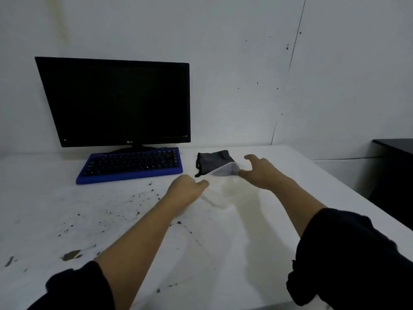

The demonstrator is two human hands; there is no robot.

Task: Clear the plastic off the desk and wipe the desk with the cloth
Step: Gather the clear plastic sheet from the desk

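At three o'clock from the keyboard (131, 164) lies the cloth (212, 161), and at its five o'clock the clear plastic (221, 173) is pinched at either end by the curled left hand (185, 189) and the right hand (261, 173).

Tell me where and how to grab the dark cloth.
Probably pinch the cloth at its rumpled middle, coming from above: it lies low on the desk, the keyboard sits to its left, and the plastic overlaps its near right corner.
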